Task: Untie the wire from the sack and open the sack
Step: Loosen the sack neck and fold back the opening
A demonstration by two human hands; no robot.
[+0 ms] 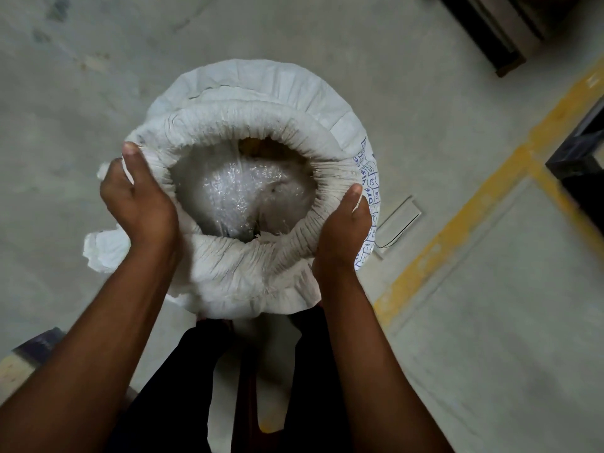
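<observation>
We see one white sack [248, 103] standing at the centre on the grey floor [98, 60], its mouth open and its edge rolled into a thick collar. Bare floor lies free from 9 to 1 o'clock; a yellow stripe [483, 197] runs at 3 o'clock. Two hands hold the collar: our left hand [139, 204] at 9 o'clock, our right hand [343, 233] at 3 o'clock, each closed around the roll. One thin wire [397, 235] lies on the floor beside the sack.
</observation>
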